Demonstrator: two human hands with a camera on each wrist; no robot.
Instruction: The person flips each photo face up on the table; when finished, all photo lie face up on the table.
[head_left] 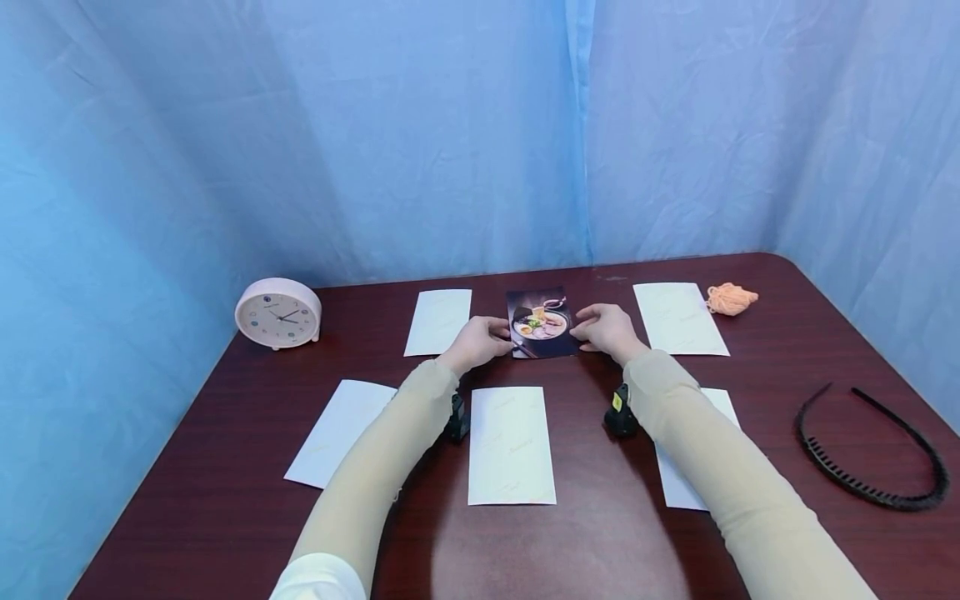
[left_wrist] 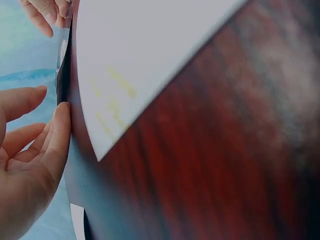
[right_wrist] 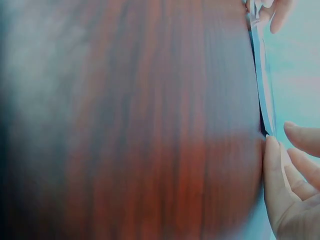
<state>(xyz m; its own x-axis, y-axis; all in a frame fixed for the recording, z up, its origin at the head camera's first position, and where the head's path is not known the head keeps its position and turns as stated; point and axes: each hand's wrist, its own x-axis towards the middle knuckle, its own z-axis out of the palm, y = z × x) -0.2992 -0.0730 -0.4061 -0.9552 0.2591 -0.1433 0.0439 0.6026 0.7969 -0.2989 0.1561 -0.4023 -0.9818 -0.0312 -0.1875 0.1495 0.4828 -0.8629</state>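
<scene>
A dark photo card (head_left: 542, 323) of a ramen bowl lies picture side up near the back middle of the table. My left hand (head_left: 483, 342) is at its left edge, with a fingertip right against the card in the left wrist view; the thumb stands apart from that finger. At the opposite edge, my right hand (head_left: 606, 329) also has a fingertip against the card, its thumb raised away in the right wrist view. A white card (head_left: 512, 446) lies in front, between my forearms.
More white cards lie at back left (head_left: 439, 322), back right (head_left: 678, 319), front left (head_left: 341, 429) and under my right forearm (head_left: 682, 479). A round clock (head_left: 278, 313) stands at left. Orange yarn (head_left: 730, 299) and a black headband (head_left: 873, 492) lie at right. Blue curtains (head_left: 420, 142) surround the table.
</scene>
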